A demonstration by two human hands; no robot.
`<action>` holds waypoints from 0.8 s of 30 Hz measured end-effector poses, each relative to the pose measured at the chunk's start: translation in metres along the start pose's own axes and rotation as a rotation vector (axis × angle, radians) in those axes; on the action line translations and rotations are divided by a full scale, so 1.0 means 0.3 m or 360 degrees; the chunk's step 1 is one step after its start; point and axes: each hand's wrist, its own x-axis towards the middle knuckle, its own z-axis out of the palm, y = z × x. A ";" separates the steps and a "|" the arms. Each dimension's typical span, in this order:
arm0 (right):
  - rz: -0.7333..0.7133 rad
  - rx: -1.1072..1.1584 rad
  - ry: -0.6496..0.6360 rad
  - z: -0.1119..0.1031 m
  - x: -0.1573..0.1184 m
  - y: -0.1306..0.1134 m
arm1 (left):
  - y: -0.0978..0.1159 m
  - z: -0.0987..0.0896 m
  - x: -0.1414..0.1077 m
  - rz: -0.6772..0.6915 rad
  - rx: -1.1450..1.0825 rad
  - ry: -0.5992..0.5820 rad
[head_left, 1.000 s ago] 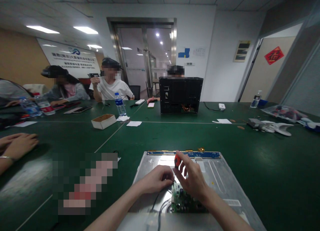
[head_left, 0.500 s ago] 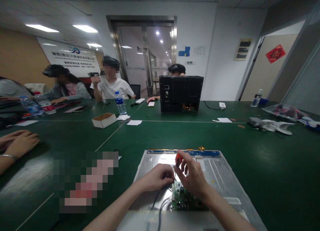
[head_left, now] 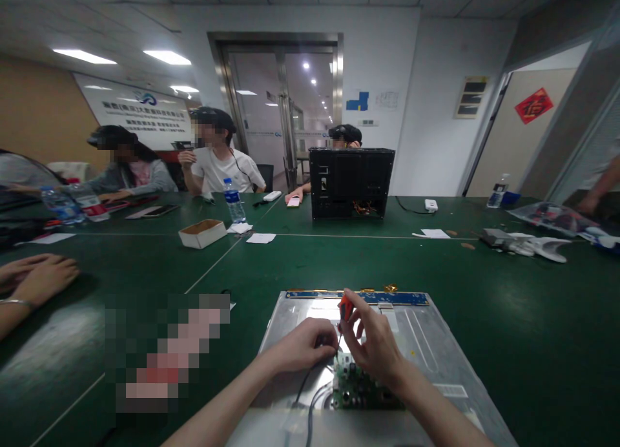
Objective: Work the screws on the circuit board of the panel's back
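Observation:
A screwdriver (head_left: pixel 345 307) with a red and black handle stands nearly upright in my right hand (head_left: pixel 380 347), its thin shaft pointing down. Close to the tip, my left hand (head_left: pixel 310 342) is closed in a pinch at the corner of a green circuit board (head_left: pixel 356 385); what its fingers hold is hidden. The board lies on the silver metal back of a display panel (head_left: pixel 421 334). Along the panel's far edge runs a blue circuit strip (head_left: pixel 310 295). Dark cables (head_left: pixel 311 408) pass below my left wrist.
Across the green table (head_left: pixel 533 343) stand a black computer case (head_left: pixel 351 182), a small open box (head_left: pixel 202 234) and a water bottle (head_left: pixel 234 201). Grey and white parts (head_left: pixel 523 243) lie at right. A co-worker's hands (head_left: pixel 43 279) rest at left; several people sit around.
My hands stay at the same spot, with the screwdriver handle turned slightly. The person in white has turned the head sideways. Another person's arm has appeared at the far right.

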 end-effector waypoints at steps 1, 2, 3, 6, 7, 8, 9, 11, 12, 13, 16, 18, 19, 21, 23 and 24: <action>-0.0003 -0.0007 0.0001 0.000 0.000 -0.001 | -0.001 0.000 -0.001 0.0006 0.0013 -0.0001; -0.0004 -0.0014 0.0006 0.000 0.001 -0.002 | -0.002 0.001 -0.001 0.0011 0.0018 -0.0004; -0.0003 -0.0018 0.0015 0.002 0.000 -0.001 | -0.003 0.001 -0.001 0.0011 0.0016 -0.0006; 0.0001 -0.0033 0.0047 0.007 -0.002 0.006 | -0.007 0.003 -0.001 0.0000 0.0005 -0.0005; -0.0003 -0.0039 0.0051 0.008 -0.003 0.009 | -0.008 0.004 -0.001 0.0001 -0.0002 0.0000; -0.0009 -0.0043 0.0048 0.009 -0.004 0.011 | -0.009 0.004 -0.001 0.0007 -0.0012 0.0004; -0.0015 -0.0046 0.0041 0.009 -0.005 0.013 | -0.009 0.004 -0.001 0.0015 -0.0027 0.0005; -0.0017 -0.0038 0.0018 0.007 -0.005 0.013 | -0.008 0.004 -0.002 0.0034 -0.0062 -0.0004; -0.0013 -0.0029 0.0010 0.005 -0.004 0.011 | -0.007 0.004 -0.002 0.0039 -0.0077 -0.0003; -0.0007 -0.0018 0.0002 0.003 -0.003 0.009 | -0.006 0.004 -0.002 0.0042 -0.0087 0.0001; 0.0008 0.0024 -0.0024 -0.004 0.002 0.000 | -0.003 0.004 -0.003 0.0050 -0.0080 0.0016; 0.0008 0.0036 -0.0038 -0.006 0.004 -0.004 | -0.001 0.003 -0.002 0.0054 -0.0064 0.0000; 0.0008 0.0033 -0.0038 -0.007 0.004 -0.005 | 0.000 0.002 -0.002 0.0054 -0.0054 -0.0009; 0.0005 0.0018 -0.0027 -0.006 0.004 -0.005 | 0.002 0.000 -0.001 0.0049 -0.0034 -0.0011; 0.0006 -0.0002 -0.0010 -0.004 0.003 -0.004 | 0.006 -0.002 -0.002 0.0050 -0.0020 -0.0010; 0.0004 -0.0011 0.0000 -0.002 0.003 -0.004 | 0.009 -0.004 -0.002 0.0049 -0.0017 -0.0010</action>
